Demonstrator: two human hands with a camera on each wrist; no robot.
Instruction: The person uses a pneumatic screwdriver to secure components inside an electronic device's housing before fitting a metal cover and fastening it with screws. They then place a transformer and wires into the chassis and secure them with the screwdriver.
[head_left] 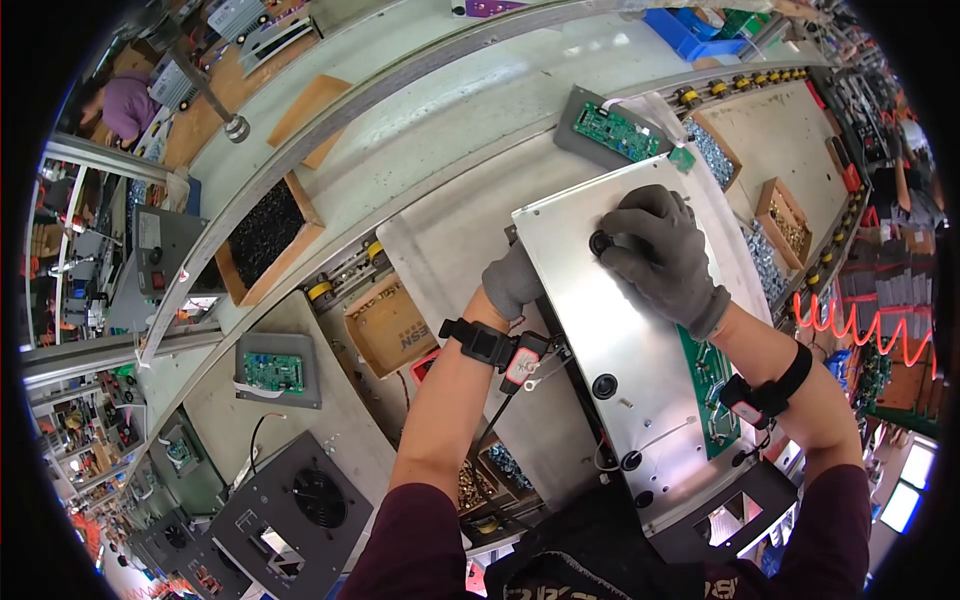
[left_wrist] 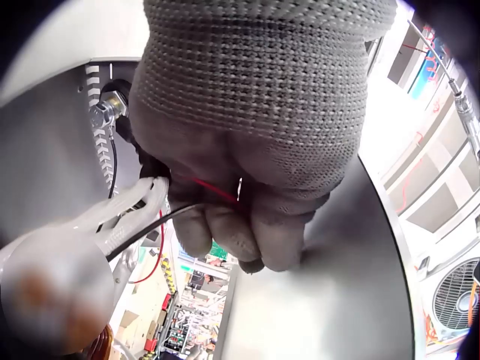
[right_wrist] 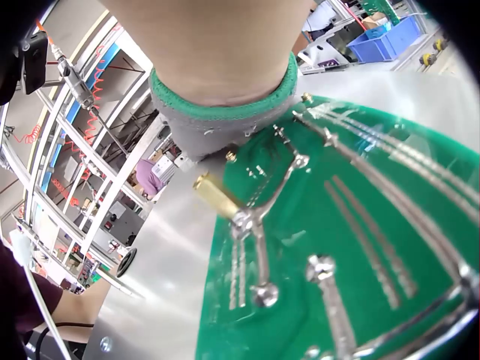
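Note:
A bare metal chassis lies lengthwise before me, with black rubber grommets set in its top face. My gloved right hand bends over the far part of that face, thumb and fingers pinching a black grommet. The gloved left hand reaches in under the chassis's left edge, its fingers hidden from the head view. In the left wrist view its fingers curl inside the chassis, with red and black wires running in among them. A green circuit board sits beside the right wrist.
Another green board lies on a grey plate beyond the chassis. Boxes of small screws stand at right, a cardboard box at left. A black panel with a fan lies front left. A red coiled hose hangs at right.

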